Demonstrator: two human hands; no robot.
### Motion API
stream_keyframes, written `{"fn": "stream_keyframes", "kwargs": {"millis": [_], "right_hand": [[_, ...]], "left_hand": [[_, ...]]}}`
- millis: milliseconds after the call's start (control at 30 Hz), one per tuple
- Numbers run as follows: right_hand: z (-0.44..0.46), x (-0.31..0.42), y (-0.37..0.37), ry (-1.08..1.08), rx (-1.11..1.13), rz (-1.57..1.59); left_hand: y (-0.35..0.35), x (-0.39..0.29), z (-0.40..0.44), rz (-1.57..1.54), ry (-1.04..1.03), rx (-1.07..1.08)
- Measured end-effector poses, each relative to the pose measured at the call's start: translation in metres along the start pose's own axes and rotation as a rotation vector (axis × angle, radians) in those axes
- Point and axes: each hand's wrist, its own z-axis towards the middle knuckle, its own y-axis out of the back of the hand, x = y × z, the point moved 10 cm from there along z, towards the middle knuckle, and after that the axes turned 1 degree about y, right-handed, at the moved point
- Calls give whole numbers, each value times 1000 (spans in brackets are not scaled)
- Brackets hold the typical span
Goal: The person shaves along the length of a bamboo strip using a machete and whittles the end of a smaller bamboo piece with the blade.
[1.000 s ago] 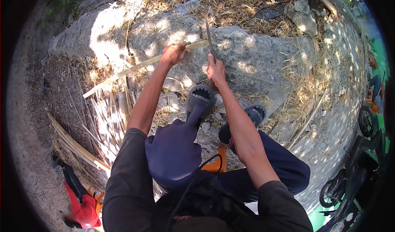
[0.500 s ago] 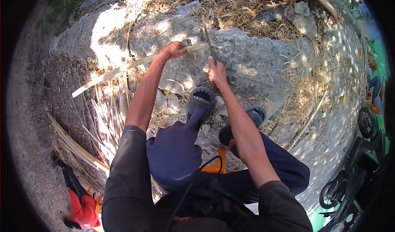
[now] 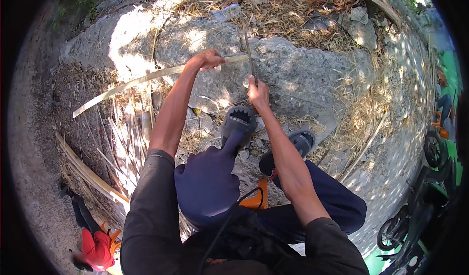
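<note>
A long pale strip (image 3: 129, 84), apparently split bamboo or wood, runs from the left up to the rock. My left hand (image 3: 209, 60) is closed on it near its right end. In my right hand (image 3: 258, 93) is the handle of a long thin blade (image 3: 248, 45), which points up and away from me. The blade crosses the strip's right end, over the grey rock (image 3: 303, 70). My fingers hide most of the handle.
Split strips (image 3: 124, 148) lie left of my feet, beside thicker curved pieces (image 3: 88, 172). Dry shavings (image 3: 312, 28) cover the ground beyond the rock. A person in red (image 3: 97, 249) is at lower left. Motorcycles (image 3: 415, 206) stand at right. My sandals (image 3: 239, 121) are below the rock.
The strip's free left end has shifted further left and its angle has flattened. My left hand stays near the right end; my right hand and the blade have moved slightly toward me.
</note>
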Motion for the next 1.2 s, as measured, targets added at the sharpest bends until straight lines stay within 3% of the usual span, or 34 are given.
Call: {"fn": "stream_keyframes", "kwargs": {"millis": [167, 267, 400, 467, 667, 767, 867, 933, 1067, 1200], "right_hand": [[-12, 10, 7, -109, 21, 65], [-13, 1, 23, 42, -38, 62], [-47, 19, 84, 150, -248, -315], [-64, 2, 110, 121, -239, -401], [-85, 0, 140, 88, -163, -593], [-62, -25, 143, 121, -101, -708], [-61, 30, 162, 247, -190, -907], [-75, 110, 190, 384, -132, -453], [-126, 276, 228, 530, 54, -113], [-231, 401, 252, 619, 306, 192]], "left_hand": [[11, -17, -7, 52, 46, 29], [16, -31, -17, 132, 117, 51], [23, -51, -35, 254, 67, 83], [31, -64, -64, 232, 49, 111], [28, -181, -231, -445, -382, 604], [20, -218, -300, -434, -510, 662], [11, -234, -345, -394, -551, 697], [7, -249, -376, -394, -600, 718], [0, -269, -421, -470, -524, 722], [2, -287, -459, -454, -606, 686]]}}
